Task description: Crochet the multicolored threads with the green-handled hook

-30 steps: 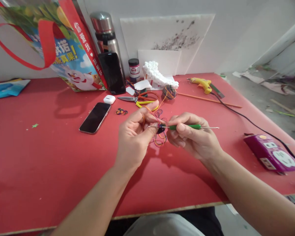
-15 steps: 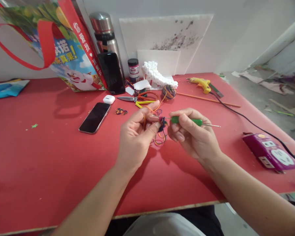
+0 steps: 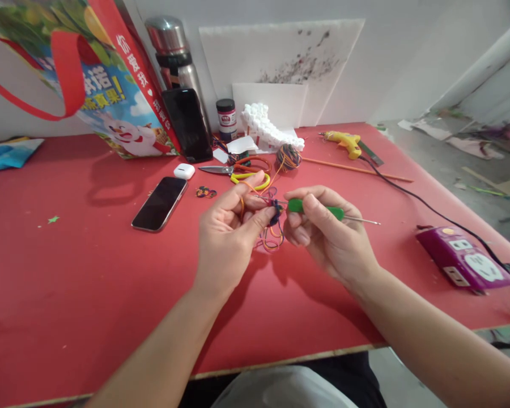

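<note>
at the far left of the red table (image 3: 110, 294) lies a blue packet (image 3: 8, 156), with a tiny green star (image 3: 53, 219) nearer the front edge. a bright printed bag (image 3: 130, 133) with red handles stands by the wall. right of it one phone (image 3: 160, 204) lies flat, a white case (image 3: 184, 171) just beside its top end; behind, another phone (image 3: 187, 124) is propped upright, tilted, in front of a steel bottle (image 3: 170, 37). a small scrap of coloured yarn work (image 3: 206, 192) lies near the left hand (image 3: 225, 238).

that hand is closed, thumb and fingers pinching a dark little piece of yarn work (image 3: 276, 214) held above the middle of the table, with an orange strand round a finger. scissors (image 3: 215, 169) and a ball of yarn (image 3: 288, 158) lie behind it, and loose loops hang under the piece.

the right hand (image 3: 334, 232) is closed round the green handle of a hook (image 3: 335, 212), its near end at the piece; i can't tell whether it passes through.

further right are a yellow glue gun (image 3: 344, 143) and a purple power box (image 3: 465, 258).
</note>
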`<state>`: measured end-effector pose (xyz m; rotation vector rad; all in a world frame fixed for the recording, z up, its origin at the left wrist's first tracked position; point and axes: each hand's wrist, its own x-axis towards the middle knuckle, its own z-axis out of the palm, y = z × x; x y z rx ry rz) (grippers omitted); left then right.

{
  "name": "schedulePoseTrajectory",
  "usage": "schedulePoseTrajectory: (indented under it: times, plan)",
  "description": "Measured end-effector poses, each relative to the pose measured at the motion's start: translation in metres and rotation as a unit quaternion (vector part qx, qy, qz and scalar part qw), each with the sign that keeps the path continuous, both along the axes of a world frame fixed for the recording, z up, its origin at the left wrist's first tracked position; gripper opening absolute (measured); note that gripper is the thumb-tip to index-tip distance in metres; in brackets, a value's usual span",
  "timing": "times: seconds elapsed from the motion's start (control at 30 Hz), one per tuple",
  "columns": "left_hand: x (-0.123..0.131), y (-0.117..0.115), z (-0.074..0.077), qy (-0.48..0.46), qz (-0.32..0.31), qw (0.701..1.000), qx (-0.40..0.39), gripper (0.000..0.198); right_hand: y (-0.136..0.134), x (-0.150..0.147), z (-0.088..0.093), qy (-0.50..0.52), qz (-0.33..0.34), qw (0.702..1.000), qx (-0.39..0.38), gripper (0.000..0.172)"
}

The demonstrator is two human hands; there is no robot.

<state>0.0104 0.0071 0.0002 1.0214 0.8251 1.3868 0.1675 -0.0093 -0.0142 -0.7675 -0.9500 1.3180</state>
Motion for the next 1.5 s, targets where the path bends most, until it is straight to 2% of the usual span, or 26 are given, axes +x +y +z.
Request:
schedulePoseTrajectory:
  times: [0.13, 0.23, 0.33, 0.5, 0.6, 0.77, 1.23, 1.5]
  plan:
    - [0.003, -0.006, 0.001, 0.004, 0.016, 1.0, -0.024, 0.041, -0.01, -0.007, -0.005, -0.079, -0.065, 0.992, 0.074, 0.019]
    - [0.006, -0.01, 0.001, -0.007, 0.014, 0.998, -0.056, 0.05, -0.017, -0.015, -0.01, -0.182, -0.15, 0.964, 0.124, 0.014]
    - [0.007, -0.009, 0.002, -0.053, -0.005, 0.995, -0.08, 0.054, -0.021, -0.019, -0.017, -0.225, -0.181, 0.942, 0.172, 0.012]
    - [-0.002, -0.001, 0.007, -0.112, -0.078, 0.984, -0.118, 0.048, -0.02, -0.013, -0.02, -0.227, -0.159, 0.932, 0.234, 0.018]
    - [-0.007, 0.002, 0.009, -0.107, -0.097, 0.983, -0.111, 0.048, -0.018, -0.008, -0.017, -0.203, -0.129, 0.941, 0.238, 0.017]
    - [-0.011, 0.002, 0.011, -0.088, -0.093, 0.989, -0.078, 0.05, -0.016, -0.001, -0.012, -0.176, -0.107, 0.953, 0.221, 0.015]
    - [-0.015, 0.003, 0.012, -0.049, -0.073, 0.996, -0.031, 0.048, -0.006, 0.025, -0.002, -0.212, -0.093, 0.942, 0.244, 0.014]
    - [-0.015, 0.004, 0.009, -0.037, -0.117, 0.992, -0.028, 0.043, 0.002, 0.046, 0.009, -0.197, -0.027, 0.957, 0.209, 0.014]
